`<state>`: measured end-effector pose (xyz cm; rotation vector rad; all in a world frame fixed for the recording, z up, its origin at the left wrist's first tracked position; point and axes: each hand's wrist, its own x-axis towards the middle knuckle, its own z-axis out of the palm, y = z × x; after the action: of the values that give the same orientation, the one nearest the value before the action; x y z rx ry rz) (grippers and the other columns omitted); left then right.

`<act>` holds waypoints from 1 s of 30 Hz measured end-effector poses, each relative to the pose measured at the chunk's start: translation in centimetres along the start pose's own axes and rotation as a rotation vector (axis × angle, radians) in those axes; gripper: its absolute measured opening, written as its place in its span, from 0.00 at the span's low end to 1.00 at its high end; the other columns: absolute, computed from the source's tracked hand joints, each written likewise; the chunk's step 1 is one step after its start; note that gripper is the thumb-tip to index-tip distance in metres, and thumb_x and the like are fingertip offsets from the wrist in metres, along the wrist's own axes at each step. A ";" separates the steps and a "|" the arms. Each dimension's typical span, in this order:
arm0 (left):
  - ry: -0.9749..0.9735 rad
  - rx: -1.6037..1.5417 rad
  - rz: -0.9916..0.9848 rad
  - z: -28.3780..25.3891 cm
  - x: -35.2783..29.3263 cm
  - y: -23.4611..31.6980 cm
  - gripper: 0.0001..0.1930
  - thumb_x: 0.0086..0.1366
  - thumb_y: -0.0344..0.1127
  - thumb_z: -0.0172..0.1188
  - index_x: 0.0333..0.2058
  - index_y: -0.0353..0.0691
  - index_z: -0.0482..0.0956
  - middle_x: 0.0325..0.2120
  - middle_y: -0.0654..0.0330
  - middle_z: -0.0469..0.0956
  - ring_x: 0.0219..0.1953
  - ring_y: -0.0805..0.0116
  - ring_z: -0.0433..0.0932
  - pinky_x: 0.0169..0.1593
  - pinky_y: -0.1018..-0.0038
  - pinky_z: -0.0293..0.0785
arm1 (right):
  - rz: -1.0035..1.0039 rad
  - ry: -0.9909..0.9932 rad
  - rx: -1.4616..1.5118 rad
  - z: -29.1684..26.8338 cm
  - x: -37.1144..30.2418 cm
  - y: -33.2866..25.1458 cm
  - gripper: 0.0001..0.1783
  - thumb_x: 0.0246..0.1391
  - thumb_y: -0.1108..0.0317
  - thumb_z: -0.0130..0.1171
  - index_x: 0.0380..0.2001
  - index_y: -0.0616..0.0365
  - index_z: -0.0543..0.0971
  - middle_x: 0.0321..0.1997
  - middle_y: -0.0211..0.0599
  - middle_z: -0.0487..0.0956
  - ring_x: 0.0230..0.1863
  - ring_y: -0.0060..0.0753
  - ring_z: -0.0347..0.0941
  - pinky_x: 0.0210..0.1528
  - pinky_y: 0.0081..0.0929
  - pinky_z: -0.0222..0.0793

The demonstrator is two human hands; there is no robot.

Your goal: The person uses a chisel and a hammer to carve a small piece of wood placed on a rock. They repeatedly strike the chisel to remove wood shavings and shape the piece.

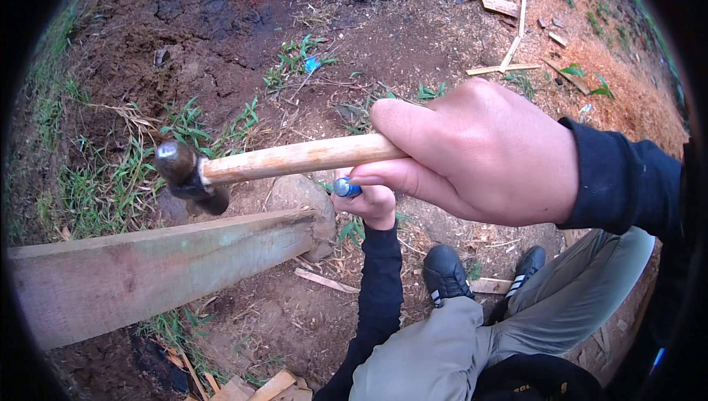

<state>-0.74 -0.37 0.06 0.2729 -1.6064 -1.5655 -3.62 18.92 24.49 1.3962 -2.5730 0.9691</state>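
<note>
My right hand [487,157] is closed around the pale wooden handle of a hammer [295,159]. Its dark metal head, rounded at one end, points left above the thick wooden plank [169,268]. Below the right hand, my left hand [377,208] grips a blue-handled tool [345,188] with a round metal cap, like a chisel. The cap faces up; the rest of the tool is hidden by the hands. The plank runs in from the left, and its right end meets a stone [295,193] close to my left hand.
My shoes [444,272] stand on the dirt right of the plank. Offcuts of wood [501,6] and sawdust [619,84] lie at the far right. More wood scraps [273,386] are at the lower edge. Grass [110,187] grows on the left, beside muddy ground [192,25].
</note>
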 end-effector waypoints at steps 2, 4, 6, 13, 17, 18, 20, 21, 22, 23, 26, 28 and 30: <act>-0.049 -0.009 -0.007 0.1 -0.1 0.3 0.09 0.58 0.31 0.53 0.20 0.37 0.68 0.14 0.66 0.68 0.14 0.80 0.65 0.17 0.80 0.58 | 0.052 -0.109 -0.062 0.6 -0.6 0.6 0.20 0.62 0.54 0.55 0.24 0.57 0.68 0.09 0.33 0.64 0.08 0.38 0.65 0.14 0.37 0.62; -0.114 -0.065 -0.047 1.2 0.2 2.9 0.06 0.58 0.29 0.50 0.22 0.38 0.67 0.15 0.66 0.67 0.12 0.82 0.61 0.15 0.82 0.54 | 0.015 -0.174 -0.281 1.5 -1.8 2.5 0.20 0.63 0.54 0.54 0.23 0.57 0.69 0.08 0.32 0.63 0.07 0.36 0.63 0.13 0.35 0.62; -0.073 -0.076 -0.102 1.9 0.4 3.8 0.08 0.56 0.28 0.49 0.19 0.40 0.64 0.13 0.68 0.64 0.12 0.83 0.59 0.16 0.82 0.53 | 0.040 -0.161 -0.227 0.6 -1.4 2.7 0.21 0.64 0.54 0.54 0.23 0.58 0.69 0.08 0.31 0.63 0.07 0.35 0.63 0.13 0.35 0.62; -0.056 -0.061 -0.024 2.7 0.3 4.0 0.08 0.58 0.27 0.54 0.21 0.35 0.69 0.17 0.62 0.72 0.16 0.74 0.70 0.19 0.75 0.63 | -0.033 -0.161 -0.223 1.4 -2.0 2.8 0.16 0.62 0.58 0.56 0.28 0.60 0.70 0.09 0.34 0.66 0.11 0.40 0.70 0.15 0.38 0.64; -0.184 0.136 0.158 -0.7 -1.1 -0.5 0.18 0.60 0.42 0.58 0.38 0.29 0.75 0.28 0.58 0.77 0.30 0.68 0.77 0.32 0.70 0.72 | -0.040 -0.094 -0.119 0.0 -0.8 1.6 0.18 0.62 0.57 0.55 0.25 0.58 0.70 0.09 0.35 0.66 0.12 0.41 0.71 0.15 0.37 0.65; -0.190 0.167 0.234 -1.9 -1.4 -1.6 0.19 0.60 0.44 0.59 0.37 0.30 0.74 0.26 0.58 0.77 0.28 0.68 0.77 0.30 0.70 0.71 | -0.029 -0.031 -0.019 -0.2 -0.2 0.9 0.18 0.63 0.56 0.55 0.25 0.58 0.70 0.09 0.36 0.66 0.11 0.42 0.71 0.15 0.38 0.65; -0.128 0.126 0.258 -0.3 -1.4 -0.6 0.14 0.58 0.40 0.58 0.26 0.32 0.72 0.19 0.60 0.74 0.21 0.72 0.72 0.24 0.73 0.65 | 0.008 0.074 0.069 -0.9 0.1 0.6 0.19 0.63 0.55 0.54 0.24 0.57 0.69 0.09 0.36 0.66 0.11 0.43 0.69 0.15 0.38 0.64; -0.094 0.039 0.230 0.8 -1.1 0.5 0.12 0.58 0.36 0.57 0.23 0.34 0.70 0.16 0.62 0.71 0.17 0.74 0.69 0.21 0.75 0.62 | 0.020 0.117 0.089 -1.0 0.0 0.7 0.19 0.63 0.55 0.54 0.24 0.57 0.69 0.09 0.37 0.66 0.11 0.43 0.69 0.15 0.39 0.63; -0.058 -0.048 0.202 1.9 -0.8 1.4 0.11 0.58 0.33 0.56 0.20 0.36 0.68 0.13 0.63 0.69 0.14 0.76 0.66 0.19 0.76 0.59 | 0.026 0.131 0.040 -0.6 -0.4 1.7 0.20 0.64 0.54 0.53 0.23 0.56 0.69 0.10 0.37 0.66 0.11 0.44 0.68 0.14 0.39 0.62; -0.102 -0.106 0.022 1.4 -0.6 2.0 0.11 0.58 0.30 0.55 0.20 0.37 0.66 0.12 0.64 0.66 0.13 0.77 0.64 0.18 0.77 0.57 | 0.030 0.143 -0.008 0.1 -0.8 2.5 0.20 0.64 0.54 0.53 0.23 0.56 0.69 0.10 0.37 0.66 0.11 0.44 0.67 0.14 0.39 0.62; -0.044 -0.167 -0.174 -0.5 1.4 4.1 0.12 0.58 0.23 0.52 0.20 0.42 0.60 0.11 0.68 0.58 0.11 0.81 0.56 0.14 0.81 0.51 | 0.251 0.052 0.136 7.6 -1.6 5.1 0.25 0.61 0.48 0.55 0.23 0.61 0.74 0.13 0.40 0.72 0.15 0.44 0.73 0.20 0.39 0.69; -0.021 -0.221 -0.213 -0.6 1.7 4.4 0.11 0.58 0.23 0.52 0.20 0.41 0.60 0.11 0.68 0.59 0.11 0.81 0.56 0.14 0.81 0.51 | 0.316 0.129 0.004 15.0 -3.5 9.0 0.24 0.55 0.50 0.62 0.24 0.63 0.76 0.30 0.47 0.79 0.39 0.46 0.78 0.43 0.39 0.72; -0.016 -0.273 -0.250 0.2 1.2 4.2 0.11 0.58 0.23 0.51 0.20 0.42 0.60 0.11 0.69 0.58 0.11 0.82 0.54 0.14 0.81 0.51 | 0.191 0.489 -0.163 23.6 -5.6 16.0 0.20 0.51 0.56 0.65 0.25 0.66 0.76 0.39 0.53 0.79 0.49 0.53 0.74 0.50 0.39 0.71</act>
<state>0.08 -0.22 4.38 0.3222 -1.3896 -1.9597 -7.08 16.36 -4.24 0.7645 -2.3692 0.9516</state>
